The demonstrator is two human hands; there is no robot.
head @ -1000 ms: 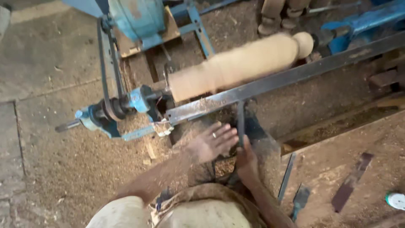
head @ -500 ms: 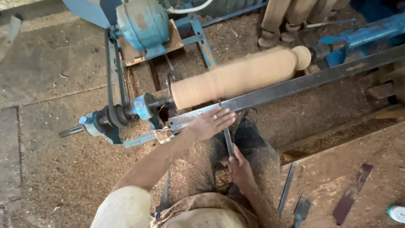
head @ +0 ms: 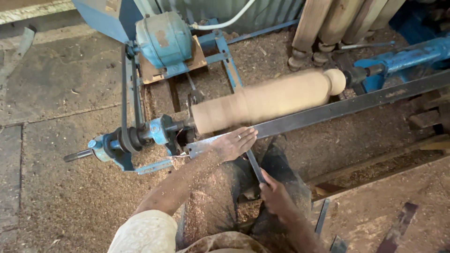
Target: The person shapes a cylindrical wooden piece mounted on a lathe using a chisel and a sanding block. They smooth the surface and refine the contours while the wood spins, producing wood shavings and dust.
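I see L hand (head: 233,144) flat, fingers spread, steadying chisel (head: 255,166) on rest (head: 328,111); R hand (head: 277,199) fist-gripped round handle for leverage vs blank (head: 267,99).

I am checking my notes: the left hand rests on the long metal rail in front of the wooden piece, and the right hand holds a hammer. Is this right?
Not quite. The head view shows the right hand gripping a long, slim metal tool, not a hammer. The left hand does rest on the metal rail before the wooden piece.
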